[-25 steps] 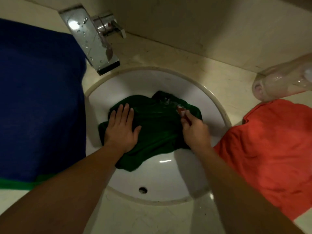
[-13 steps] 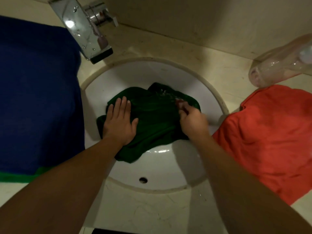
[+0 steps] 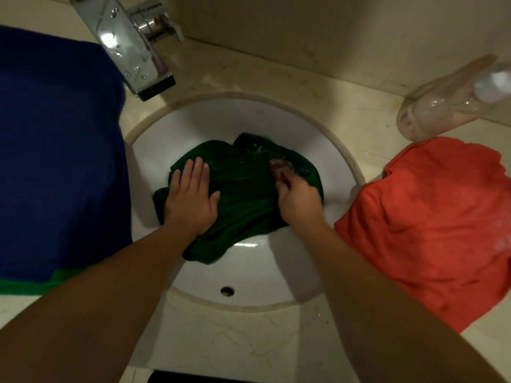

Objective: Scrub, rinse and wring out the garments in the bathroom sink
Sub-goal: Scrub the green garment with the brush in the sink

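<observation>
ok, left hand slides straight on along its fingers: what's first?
The left hand presses flat on the green garment; past the cloth's edge, probably the bare far wall of the sink, short of the faucet.

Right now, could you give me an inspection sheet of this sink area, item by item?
Surface: beige stone counter around a white sink.
Job's things: green garment bunched in the sink; blue garment on the counter to its left; orange garment to its right.
Clutter: clear bottle behind the orange garment.
Grippers: left hand presses flat on the green garment; right hand grips a small red item, blurred, against it.
Cables: nothing seen.
Surroundings: chrome faucet behind the sink, no stream visible; beige wall.
</observation>
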